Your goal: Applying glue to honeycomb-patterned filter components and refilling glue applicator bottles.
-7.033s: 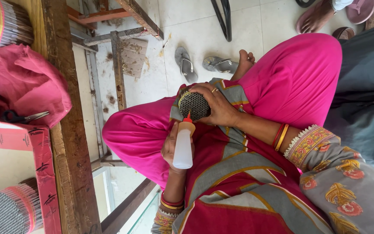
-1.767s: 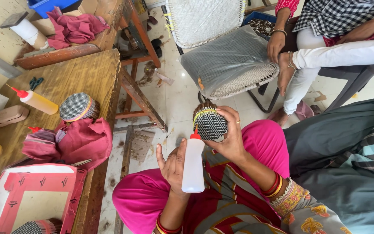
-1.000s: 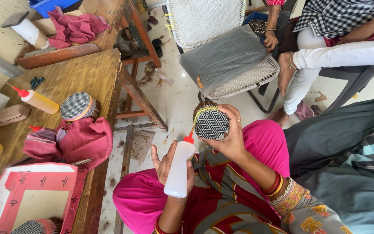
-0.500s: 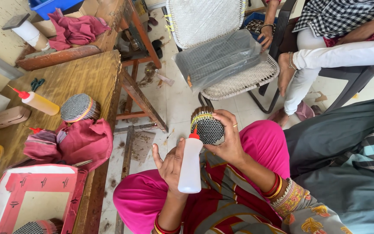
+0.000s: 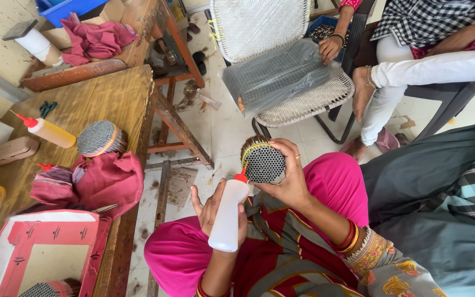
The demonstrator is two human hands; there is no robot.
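Seated worker, looking down at lap. Right hand is gripping a round bundle of thin sticks, end-on to the camera, at centre frame; fingers are wrapping its right side, thumb below. Left hand is closing around a white squeeze bottle, just below and left of the bundle; its red nozzle is tilting up and touching the bundle's lower left edge. Both are hovering over a pink lap, lower centre.

Surface: a worn wooden bench is running down the left of the frame, grain showing, edge rough. On it, a yellow bottle with a red tip is lying at left, beside a second bundle standing on end. A maroon cloth is bunching just below that bundle. A pink frame is sitting at lower left, with more stick ends showing at its bottom edge. A tan case is lying at far left. Another pink cloth is heaped at upper left, near a white roll.

Room: pale tiled floor, dusty, with scraps under the bench legs. A woven chair is standing at upper centre with a clear plastic bag on its seat. Another person is sitting at upper right, one hand reaching the chair's edge.
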